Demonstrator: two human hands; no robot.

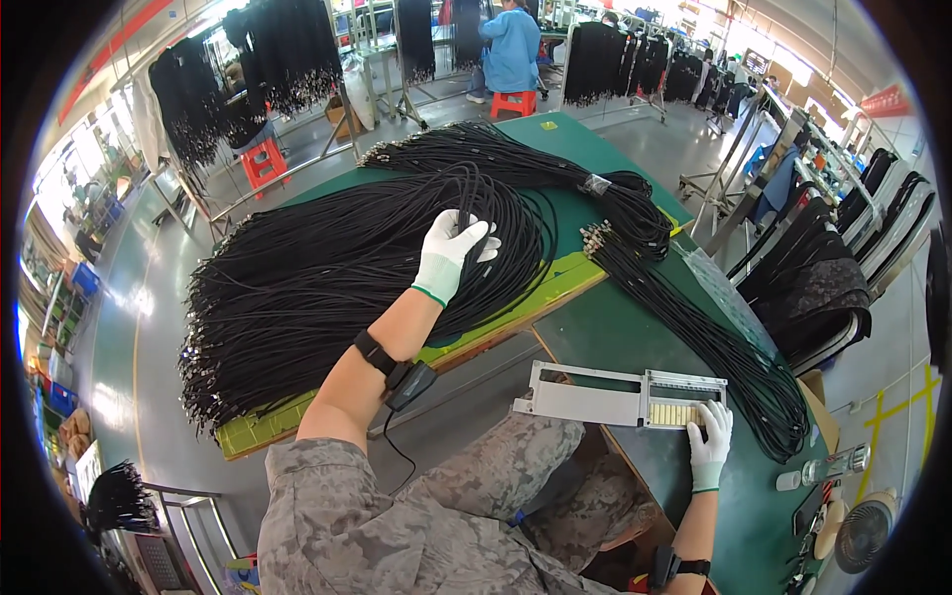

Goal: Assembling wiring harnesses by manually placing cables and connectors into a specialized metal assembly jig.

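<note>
A few black cables are pinched between the fingers of the gloved left hand [451, 253], which is closed on strands at the top of the large cable bundle [327, 278] spread over the green table [635, 337]. The bundle's long axis is seen running from the upper right, near the hand, down to the lower left, where the metal connector ends [198, 382] point toward the table's near-left edge. The gloved right hand [710, 428] is laid with fingers narrowly curled on the grey metal fixture [620, 397], its fingertips touching the row of pale slots at the fixture's right end; nothing is seen held in it. A second cable bundle [694, 327] lies to the right, well apart from the first. As a judgement, neighbouring strands could be dragged along and tangled if the pinched cables were lifted quickly, because the strands lie crossed and tightly packed.
</note>
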